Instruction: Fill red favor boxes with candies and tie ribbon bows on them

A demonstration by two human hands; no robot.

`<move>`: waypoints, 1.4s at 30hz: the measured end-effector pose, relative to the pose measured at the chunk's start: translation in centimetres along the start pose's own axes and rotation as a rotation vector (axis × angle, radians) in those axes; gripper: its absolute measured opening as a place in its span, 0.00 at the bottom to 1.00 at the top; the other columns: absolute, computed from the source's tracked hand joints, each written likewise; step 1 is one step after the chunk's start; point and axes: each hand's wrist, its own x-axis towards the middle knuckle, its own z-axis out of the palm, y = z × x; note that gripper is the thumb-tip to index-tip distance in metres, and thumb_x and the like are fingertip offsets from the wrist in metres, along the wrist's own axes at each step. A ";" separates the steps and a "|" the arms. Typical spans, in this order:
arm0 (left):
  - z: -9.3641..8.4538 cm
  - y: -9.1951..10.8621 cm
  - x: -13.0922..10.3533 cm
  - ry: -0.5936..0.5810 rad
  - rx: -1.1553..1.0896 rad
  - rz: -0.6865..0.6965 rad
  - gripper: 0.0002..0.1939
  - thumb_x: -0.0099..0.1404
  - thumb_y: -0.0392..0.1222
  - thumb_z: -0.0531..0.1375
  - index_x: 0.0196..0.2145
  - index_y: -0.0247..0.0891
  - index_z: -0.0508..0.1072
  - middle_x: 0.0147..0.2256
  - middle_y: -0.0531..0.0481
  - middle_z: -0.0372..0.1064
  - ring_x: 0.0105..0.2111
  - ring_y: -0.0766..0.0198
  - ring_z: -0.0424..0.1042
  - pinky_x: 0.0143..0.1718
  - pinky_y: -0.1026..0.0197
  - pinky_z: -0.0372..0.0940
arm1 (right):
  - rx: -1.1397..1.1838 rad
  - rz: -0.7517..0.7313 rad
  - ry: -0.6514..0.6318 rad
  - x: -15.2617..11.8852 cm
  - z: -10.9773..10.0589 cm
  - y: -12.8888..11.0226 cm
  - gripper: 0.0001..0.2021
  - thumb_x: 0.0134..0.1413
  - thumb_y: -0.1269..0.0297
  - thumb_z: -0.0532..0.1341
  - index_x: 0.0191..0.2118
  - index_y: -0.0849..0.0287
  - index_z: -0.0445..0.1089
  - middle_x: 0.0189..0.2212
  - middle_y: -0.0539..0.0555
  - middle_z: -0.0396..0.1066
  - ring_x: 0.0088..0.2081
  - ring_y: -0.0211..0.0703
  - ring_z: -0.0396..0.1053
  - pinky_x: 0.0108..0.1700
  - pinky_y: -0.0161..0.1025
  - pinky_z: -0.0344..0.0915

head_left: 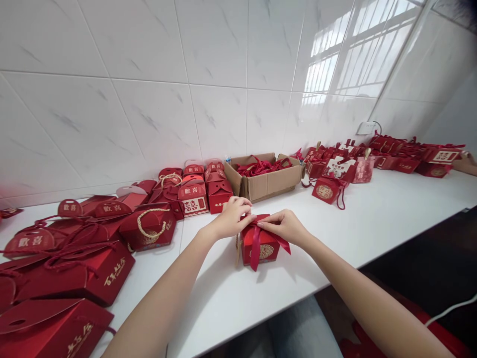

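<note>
A small red gift box (pixel 267 252) with a round gold emblem stands upright on the table in front of me. A red ribbon (pixel 255 248) lies across its top, and its loose ends hang down the front and out to the right. My left hand (pixel 235 217) is closed at the upper left of the box, with thumb and fingers on the ribbon. From the right, my right hand (pixel 286 226) pinches the ribbon near the middle of the lid. The bit between my fingertips is partly hidden. A gold tassel-like strip (pixel 237 250) hangs at the box's left side.
Behind the box sits an open cardboard carton (pixel 272 183) heaped with red ribbons (pixel 261 166). Many red boxes (pixel 108 268) crowd the left side of the white table (pixel 223 308). More small boxes (pixel 325 190) and bags stand at the right, along the tiled wall (pixel 216 54).
</note>
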 end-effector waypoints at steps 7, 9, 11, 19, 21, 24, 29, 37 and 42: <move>0.2 -0.1 0.1 0.018 -0.041 -0.008 0.17 0.64 0.50 0.54 0.22 0.38 0.64 0.49 0.45 0.66 0.54 0.47 0.54 0.52 0.36 0.50 | 0.109 0.056 0.043 -0.3 -0.4 0.3 0.14 0.46 0.53 0.65 0.32 0.60 0.79 0.27 0.54 0.77 0.25 0.39 0.67 0.27 0.36 0.59; 0.3 -0.2 0.2 0.024 -0.094 -0.028 0.17 0.63 0.51 0.56 0.22 0.38 0.63 0.48 0.45 0.67 0.54 0.48 0.55 0.54 0.38 0.50 | 0.217 0.089 0.065 -0.2 -0.6 0.2 0.14 0.45 0.53 0.66 0.31 0.60 0.77 0.24 0.52 0.75 0.24 0.37 0.64 0.26 0.35 0.57; 0.4 -0.2 0.2 0.003 -0.161 -0.030 0.16 0.59 0.52 0.59 0.23 0.39 0.63 0.49 0.46 0.67 0.55 0.50 0.56 0.55 0.43 0.53 | 0.335 0.101 0.065 -0.1 -0.8 0.1 0.15 0.43 0.53 0.67 0.32 0.60 0.76 0.24 0.51 0.73 0.24 0.35 0.63 0.25 0.33 0.55; 0.4 -0.1 0.2 -0.035 -0.339 -0.071 0.21 0.52 0.53 0.65 0.17 0.38 0.61 0.51 0.45 0.69 0.57 0.46 0.55 0.55 0.45 0.54 | 0.524 0.076 0.002 0.0 -1.6 0.5 0.16 0.43 0.54 0.68 0.36 0.59 0.74 0.23 0.48 0.68 0.23 0.32 0.60 0.23 0.31 0.51; 0.9 0.2 0.3 0.000 -0.402 -0.093 0.22 0.52 0.54 0.65 0.18 0.38 0.60 0.49 0.46 0.71 0.51 0.50 0.62 0.51 0.49 0.59 | 0.570 0.102 0.016 0.0 -1.4 0.4 0.16 0.41 0.53 0.69 0.34 0.59 0.73 0.25 0.48 0.69 0.25 0.33 0.63 0.26 0.32 0.56; 2.0 0.9 0.6 0.052 -0.510 -0.132 0.20 0.55 0.55 0.62 0.22 0.38 0.61 0.42 0.47 0.74 0.39 0.58 0.71 0.40 0.56 0.65 | 0.609 0.143 0.077 0.1 -0.9 0.2 0.17 0.39 0.52 0.70 0.32 0.59 0.73 0.26 0.50 0.72 0.27 0.36 0.67 0.30 0.34 0.62; 3.1 1.4 0.7 0.077 -0.609 -0.155 0.20 0.51 0.51 0.65 0.20 0.38 0.59 0.33 0.47 0.75 0.32 0.61 0.72 0.34 0.59 0.64 | 0.601 0.172 0.202 0.5 -0.4 0.0 0.20 0.36 0.49 0.69 0.30 0.60 0.71 0.21 0.48 0.70 0.21 0.34 0.63 0.25 0.33 0.59; 3.5 1.4 0.7 0.087 -0.675 -0.091 0.28 0.51 0.50 0.65 0.17 0.40 0.46 0.22 0.52 0.68 0.41 0.54 0.73 0.39 0.57 0.64 | 0.638 0.182 0.355 1.8 0.1 0.3 0.21 0.30 0.49 0.70 0.25 0.60 0.67 0.13 0.42 0.58 0.15 0.29 0.52 0.19 0.32 0.48; 3.7 1.4 0.8 0.100 -0.651 -0.091 0.28 0.50 0.50 0.66 0.16 0.41 0.46 0.21 0.51 0.66 0.44 0.51 0.71 0.42 0.55 0.63 | 0.698 0.220 0.364 2.0 0.3 1.1 0.20 0.30 0.50 0.70 0.24 0.59 0.65 0.11 0.40 0.52 0.13 0.28 0.47 0.17 0.32 0.42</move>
